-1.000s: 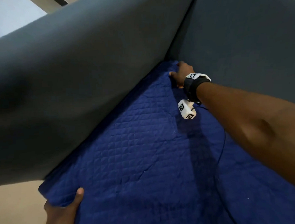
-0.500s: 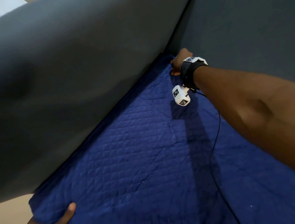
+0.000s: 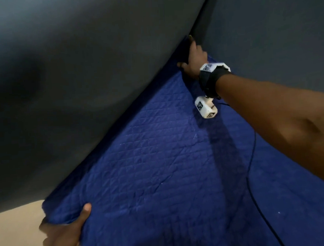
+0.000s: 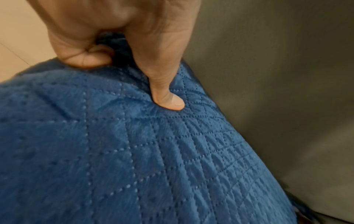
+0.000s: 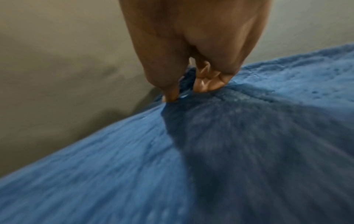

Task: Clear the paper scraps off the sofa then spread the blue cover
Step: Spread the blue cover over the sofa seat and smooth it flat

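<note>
Gripping blue cover (image 3: 159, 169) at near corner with left hand (image 3: 64, 237), thumb on top, right hand (image 3: 192, 60) pinching far corner against grey sofa (image 3: 81, 80)

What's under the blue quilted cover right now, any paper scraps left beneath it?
The blue quilted cover lies over the grey sofa seat, hiding it. Left hand grips its front corner, right hand its back corner. Scraps beneath can't be seen.

The right wrist view is motion-blurred. The blue cover (image 3: 159, 169) hides the left hand's (image 3: 64, 237) fingers and runs off frame.
</note>
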